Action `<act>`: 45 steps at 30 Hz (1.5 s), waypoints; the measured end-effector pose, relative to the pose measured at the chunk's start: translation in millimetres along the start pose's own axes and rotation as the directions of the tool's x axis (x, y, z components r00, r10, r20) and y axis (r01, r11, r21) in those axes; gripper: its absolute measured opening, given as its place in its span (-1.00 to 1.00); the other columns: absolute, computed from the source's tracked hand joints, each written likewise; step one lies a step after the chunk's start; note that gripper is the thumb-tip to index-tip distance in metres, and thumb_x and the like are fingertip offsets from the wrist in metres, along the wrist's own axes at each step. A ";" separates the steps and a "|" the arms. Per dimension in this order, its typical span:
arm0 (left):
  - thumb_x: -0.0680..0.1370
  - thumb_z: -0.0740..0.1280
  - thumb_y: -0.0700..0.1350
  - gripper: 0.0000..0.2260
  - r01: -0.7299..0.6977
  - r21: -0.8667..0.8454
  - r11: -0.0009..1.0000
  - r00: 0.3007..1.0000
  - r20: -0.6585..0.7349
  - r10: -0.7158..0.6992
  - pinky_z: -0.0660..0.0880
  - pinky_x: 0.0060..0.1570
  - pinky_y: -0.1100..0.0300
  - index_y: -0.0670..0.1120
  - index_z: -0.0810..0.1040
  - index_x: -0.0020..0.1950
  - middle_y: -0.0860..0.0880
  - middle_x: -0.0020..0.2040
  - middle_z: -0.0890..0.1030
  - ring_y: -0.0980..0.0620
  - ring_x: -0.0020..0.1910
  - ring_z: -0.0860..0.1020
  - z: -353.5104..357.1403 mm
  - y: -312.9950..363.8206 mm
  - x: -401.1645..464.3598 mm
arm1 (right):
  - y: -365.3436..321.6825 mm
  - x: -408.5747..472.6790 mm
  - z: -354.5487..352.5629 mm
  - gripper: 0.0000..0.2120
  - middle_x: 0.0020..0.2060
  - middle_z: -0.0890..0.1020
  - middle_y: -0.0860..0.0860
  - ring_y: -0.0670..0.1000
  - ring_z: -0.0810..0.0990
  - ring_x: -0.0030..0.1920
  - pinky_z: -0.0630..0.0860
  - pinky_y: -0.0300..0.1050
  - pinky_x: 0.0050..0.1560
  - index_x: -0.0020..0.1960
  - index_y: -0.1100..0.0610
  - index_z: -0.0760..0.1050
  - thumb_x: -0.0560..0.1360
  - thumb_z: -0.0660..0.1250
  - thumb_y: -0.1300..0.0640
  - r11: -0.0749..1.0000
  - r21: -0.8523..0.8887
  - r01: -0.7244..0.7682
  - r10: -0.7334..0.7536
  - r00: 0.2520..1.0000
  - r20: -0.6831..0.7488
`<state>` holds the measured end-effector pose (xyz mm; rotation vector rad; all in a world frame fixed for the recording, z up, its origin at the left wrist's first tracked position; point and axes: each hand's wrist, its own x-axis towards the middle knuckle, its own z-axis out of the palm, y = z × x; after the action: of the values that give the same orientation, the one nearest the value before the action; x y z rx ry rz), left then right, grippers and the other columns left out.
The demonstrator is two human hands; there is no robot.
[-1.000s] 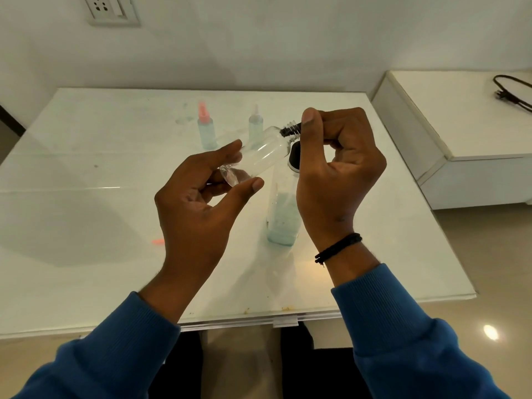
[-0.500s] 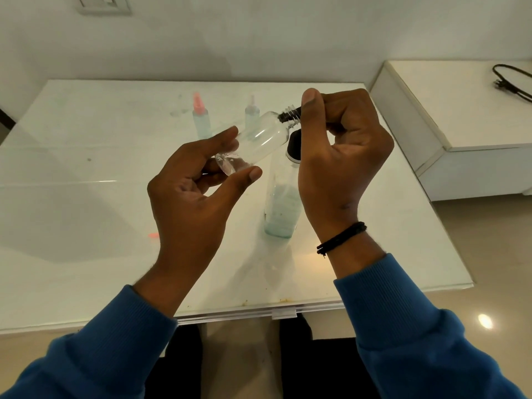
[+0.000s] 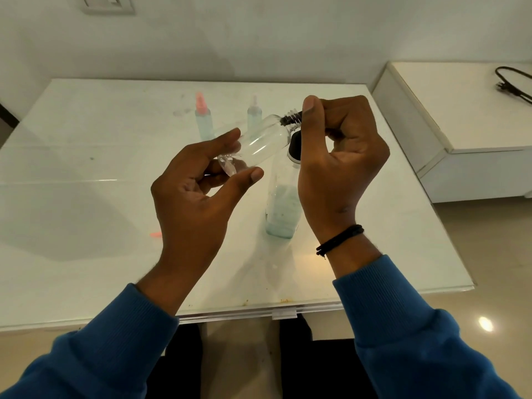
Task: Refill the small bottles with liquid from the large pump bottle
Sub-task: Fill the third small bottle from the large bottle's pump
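Small bottles: we see two capped ones (image 3: 203,122) standing behind the pump bottle (image 3: 283,208), apparently done. Left of it, our left hand (image 3: 195,180) holds a near-empty clear bottle (image 3: 262,142) tilted; our right hand (image 3: 339,156) pinches its black cap (image 3: 290,119). Filling remains. Grips match a second ago.

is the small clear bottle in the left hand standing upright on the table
No, the small clear plastic bottle is held tilted in the air by the left hand, above the white glass-topped table.
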<state>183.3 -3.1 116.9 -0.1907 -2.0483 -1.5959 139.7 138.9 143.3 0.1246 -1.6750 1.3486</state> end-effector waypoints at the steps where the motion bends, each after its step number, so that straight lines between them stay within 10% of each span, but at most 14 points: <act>1: 0.50 0.56 -0.13 -0.60 0.003 0.006 1.000 1.000 0.000 -0.003 0.64 0.13 0.10 -0.11 0.60 0.31 -0.04 0.15 0.69 -0.07 0.09 0.68 -0.3 -0.4 -0.2 | 0.5 -1.1 0.3 -0.79 -0.31 0.53 -0.08 -0.04 0.53 -0.27 0.52 -0.14 -0.22 -0.25 0.23 0.55 0.55 0.40 0.32 1.000 0.001 0.000 0.000 1.000 0.000; 45: 0.47 0.57 -0.15 -0.60 0.012 -0.034 0.999 1.000 -0.022 -0.013 0.61 0.09 0.28 -0.06 0.60 0.29 0.03 0.13 0.68 0.00 0.11 0.68 0.6 1.4 0.5 | -2.8 1.4 0.4 -0.79 -0.28 0.53 -0.15 -0.12 0.53 -0.24 0.48 -0.25 -0.16 -0.20 0.09 0.51 0.57 0.40 0.28 0.999 -0.010 0.045 -0.045 0.999 0.003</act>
<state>183.3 -2.3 118.3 -0.1723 -2.0106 -1.6343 140.4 138.1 146.3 0.1574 -1.6721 1.3072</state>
